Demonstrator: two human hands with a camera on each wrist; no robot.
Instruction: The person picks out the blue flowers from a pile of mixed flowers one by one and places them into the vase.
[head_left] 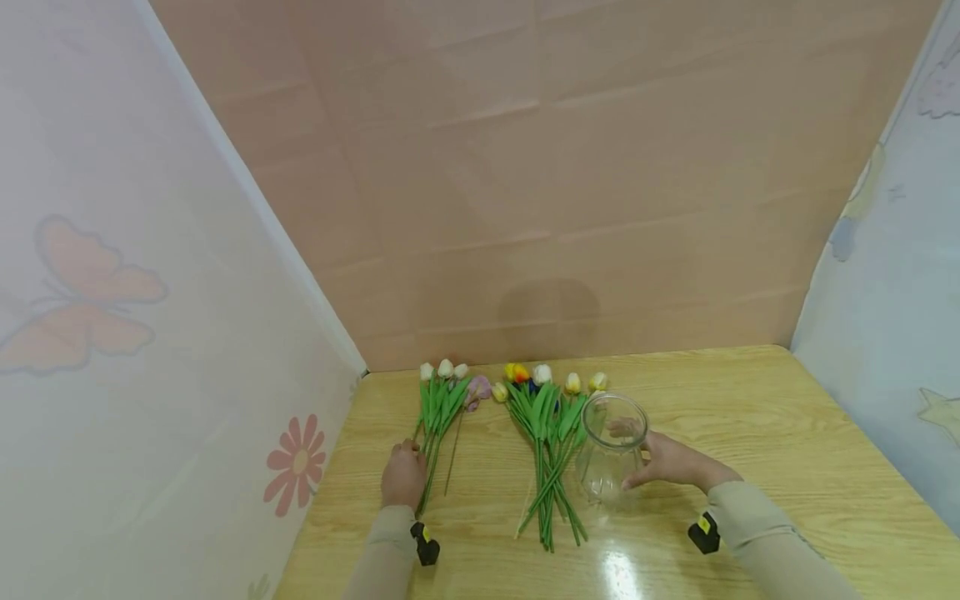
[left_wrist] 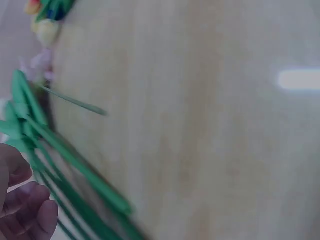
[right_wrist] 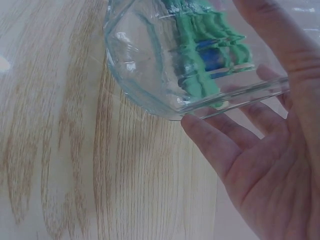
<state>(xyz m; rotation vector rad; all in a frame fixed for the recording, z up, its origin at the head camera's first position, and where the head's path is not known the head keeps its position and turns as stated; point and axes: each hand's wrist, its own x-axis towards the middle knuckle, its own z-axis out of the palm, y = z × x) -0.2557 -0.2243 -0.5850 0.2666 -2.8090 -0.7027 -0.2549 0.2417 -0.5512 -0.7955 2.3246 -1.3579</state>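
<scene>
Vase [head_left: 602,472] is gripped by right hand [head_left: 669,459]; whether leftmost tulips [head_left: 442,405] are pinched by left hand [head_left: 403,477] cannot be told.

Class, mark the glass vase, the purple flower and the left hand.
Glass vase [head_left: 604,467], head view: its clear body.
Purple flower [head_left: 478,387], head view: its petals.
Left hand [head_left: 404,477], head view: its back.

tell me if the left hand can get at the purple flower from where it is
Probably yes: the purple flower lies near the left hand, its lower stem uncovered. Only the white tulips lie between, and the hand could likely pass over their stems.
</scene>
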